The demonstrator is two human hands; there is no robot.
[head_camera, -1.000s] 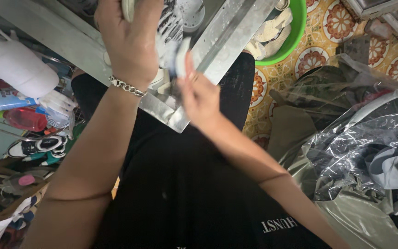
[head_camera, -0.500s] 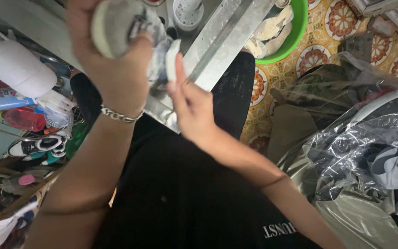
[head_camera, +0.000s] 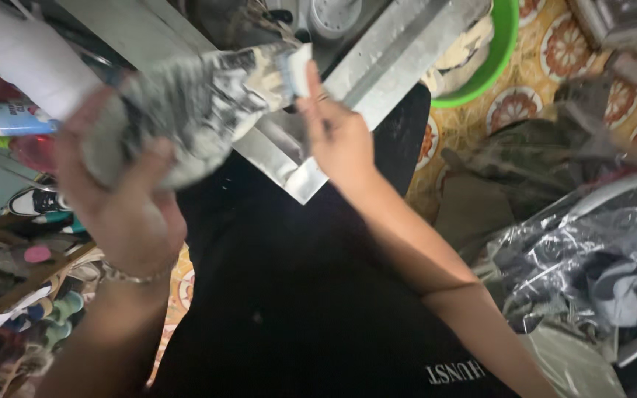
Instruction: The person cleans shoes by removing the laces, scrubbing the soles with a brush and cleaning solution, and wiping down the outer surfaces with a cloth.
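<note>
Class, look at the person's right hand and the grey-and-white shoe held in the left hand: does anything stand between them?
Nothing visible does. The right hand presses a small white brush or sponge directly against the shoe, which the left hand grips.

A white plastic bottle [head_camera: 27,63] was seen at the top-left corner, lying tilted. Just below it, a smaller pale bottle with a blue label [head_camera: 9,118] was noted. Clear crinkled plastic bags [head_camera: 576,250] were piled at the right edge. No signs or screens were seen.

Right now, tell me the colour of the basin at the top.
Bright green basin, clearest in the head view.
</note>
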